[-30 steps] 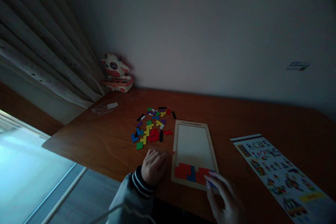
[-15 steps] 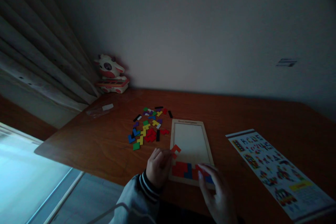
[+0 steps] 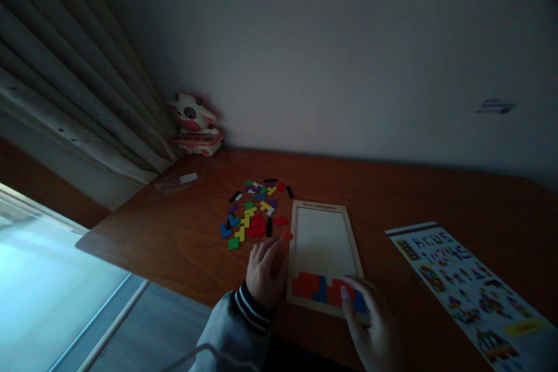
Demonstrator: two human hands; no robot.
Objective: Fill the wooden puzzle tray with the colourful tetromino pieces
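My left hand (image 3: 265, 270) is closed in a pinch on a red-orange puzzle piece (image 3: 286, 235), just off the left edge of the wooden puzzle tray (image 3: 354, 244). The piece is seen nearly edge-on. Red pieces (image 3: 307, 285) and a blue piece (image 3: 321, 290) lie fitted along the near end of the tray. Over the tray's near right corner is my right hand (image 3: 372, 319), thumb and fingers apart, the fingertips at the red and blue pieces there. Those pieces are partly covered by the hand.
Several loose coloured pieces (image 3: 257, 225) are scattered left of the tray. A printed pattern sheet (image 3: 462, 285) lies to the right. At the back left stand a cow-shaped toy (image 3: 197, 127) and a clear plastic bag with a white label (image 3: 189, 178).
My left hand has turned the red-orange piece and moved it from above the tray to just outside its left edge. The right hand stays at the near right corner. The view has shifted slightly.
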